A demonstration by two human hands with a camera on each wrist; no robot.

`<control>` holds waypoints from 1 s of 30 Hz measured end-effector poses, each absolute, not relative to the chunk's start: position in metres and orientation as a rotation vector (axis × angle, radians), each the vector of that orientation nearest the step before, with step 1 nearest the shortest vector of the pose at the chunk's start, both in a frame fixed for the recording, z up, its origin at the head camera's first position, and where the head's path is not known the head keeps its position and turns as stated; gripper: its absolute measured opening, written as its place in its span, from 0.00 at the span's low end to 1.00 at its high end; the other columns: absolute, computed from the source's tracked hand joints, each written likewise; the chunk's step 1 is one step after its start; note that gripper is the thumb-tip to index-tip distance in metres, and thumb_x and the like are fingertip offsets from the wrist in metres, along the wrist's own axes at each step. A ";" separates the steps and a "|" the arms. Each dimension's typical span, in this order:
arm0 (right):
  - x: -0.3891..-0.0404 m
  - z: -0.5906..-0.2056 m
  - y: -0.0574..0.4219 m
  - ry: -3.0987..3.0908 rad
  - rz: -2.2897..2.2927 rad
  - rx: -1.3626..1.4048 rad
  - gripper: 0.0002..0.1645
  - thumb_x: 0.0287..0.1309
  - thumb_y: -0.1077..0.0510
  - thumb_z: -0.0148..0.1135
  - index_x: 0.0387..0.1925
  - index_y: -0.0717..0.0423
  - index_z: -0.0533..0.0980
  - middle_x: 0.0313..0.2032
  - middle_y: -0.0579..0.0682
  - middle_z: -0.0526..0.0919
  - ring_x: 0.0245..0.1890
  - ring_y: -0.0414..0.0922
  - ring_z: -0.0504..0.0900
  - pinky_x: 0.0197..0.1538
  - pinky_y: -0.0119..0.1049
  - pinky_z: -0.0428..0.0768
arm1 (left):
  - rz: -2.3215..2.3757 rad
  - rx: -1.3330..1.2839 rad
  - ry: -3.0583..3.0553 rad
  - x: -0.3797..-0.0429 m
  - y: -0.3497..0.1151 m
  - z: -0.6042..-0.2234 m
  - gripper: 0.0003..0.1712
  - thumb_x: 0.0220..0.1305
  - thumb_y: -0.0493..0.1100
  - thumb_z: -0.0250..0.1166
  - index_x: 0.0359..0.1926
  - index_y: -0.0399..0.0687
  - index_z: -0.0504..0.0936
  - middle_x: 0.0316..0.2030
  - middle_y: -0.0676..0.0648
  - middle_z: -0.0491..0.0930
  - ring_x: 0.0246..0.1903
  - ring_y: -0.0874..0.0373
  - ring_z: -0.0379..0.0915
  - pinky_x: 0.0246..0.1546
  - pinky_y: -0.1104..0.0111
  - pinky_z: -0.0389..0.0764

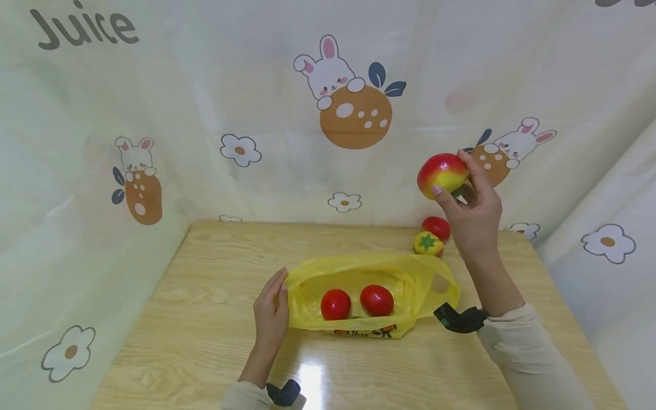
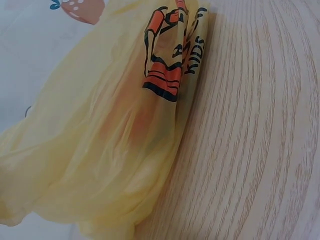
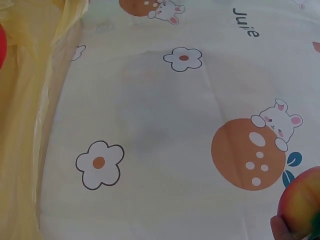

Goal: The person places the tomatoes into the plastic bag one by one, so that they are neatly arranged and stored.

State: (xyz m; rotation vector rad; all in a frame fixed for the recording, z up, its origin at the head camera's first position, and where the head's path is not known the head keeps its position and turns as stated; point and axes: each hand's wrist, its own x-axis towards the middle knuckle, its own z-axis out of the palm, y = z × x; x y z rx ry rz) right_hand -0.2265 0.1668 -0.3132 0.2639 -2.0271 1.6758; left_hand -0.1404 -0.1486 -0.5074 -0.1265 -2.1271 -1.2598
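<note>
High over the table's right side, my right hand point(image 1: 474, 210) holds a red-and-yellow toy fruit point(image 1: 442, 175) between thumb and fingers. The same fruit point(image 3: 302, 202) shows at the lower right of the right wrist view, with a bit of green on it. My left hand point(image 1: 271, 313) grips the left edge of a yellow plastic bag point(image 1: 353, 265), whose mouth stands wide. Inside the bag sit two red round fruits, one on the left point(image 1: 335, 304) and one on the right point(image 1: 376, 300). Printing marks the bag's front point(image 2: 165, 75); the left hand is hidden in the left wrist view.
Behind the bag's right end lie a yellow fruit with a green star-shaped top point(image 1: 428, 244) and a red fruit point(image 1: 437, 227). The wooden table point(image 1: 205, 341) meets a printed curtain point(image 1: 266, 85) at its back and sides.
</note>
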 end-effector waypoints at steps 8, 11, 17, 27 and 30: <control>-0.225 -0.313 0.164 -2.048 1.645 0.291 0.36 0.61 0.59 0.65 0.69 0.38 0.66 0.62 0.45 0.72 0.58 0.47 0.76 0.49 0.21 0.80 | -1.261 -0.136 -2.114 -0.139 -0.148 -0.507 0.17 0.66 0.24 0.55 0.55 0.26 0.78 0.55 0.31 0.79 0.56 0.37 0.75 0.59 0.87 0.66; -0.225 -0.313 0.163 -2.057 1.634 0.295 0.37 0.61 0.59 0.65 0.69 0.38 0.66 0.63 0.45 0.72 0.58 0.48 0.76 0.49 0.21 0.80 | -1.257 -0.144 -2.107 -0.140 -0.148 -0.507 0.17 0.66 0.24 0.55 0.55 0.25 0.78 0.55 0.31 0.79 0.56 0.37 0.75 0.59 0.87 0.66; -0.224 -0.315 0.160 -2.078 1.631 0.294 0.37 0.61 0.58 0.65 0.69 0.38 0.66 0.64 0.45 0.71 0.59 0.48 0.76 0.50 0.21 0.80 | -1.254 -0.148 -2.097 -0.138 -0.147 -0.506 0.17 0.65 0.24 0.56 0.54 0.25 0.78 0.54 0.30 0.79 0.56 0.36 0.76 0.59 0.87 0.66; -0.224 -0.319 0.154 -2.093 1.648 0.317 0.36 0.61 0.58 0.65 0.69 0.40 0.67 0.63 0.44 0.72 0.54 0.42 0.77 0.48 0.19 0.80 | -1.277 -0.129 -2.108 -0.138 -0.150 -0.509 0.18 0.66 0.24 0.55 0.56 0.26 0.77 0.55 0.31 0.78 0.57 0.37 0.75 0.59 0.86 0.66; -0.223 -0.319 0.152 -2.097 1.653 0.324 0.36 0.61 0.59 0.65 0.69 0.40 0.67 0.63 0.45 0.72 0.54 0.42 0.77 0.48 0.20 0.80 | -1.277 -0.126 -2.111 -0.138 -0.151 -0.510 0.18 0.66 0.24 0.56 0.56 0.25 0.77 0.56 0.31 0.78 0.57 0.37 0.75 0.59 0.86 0.65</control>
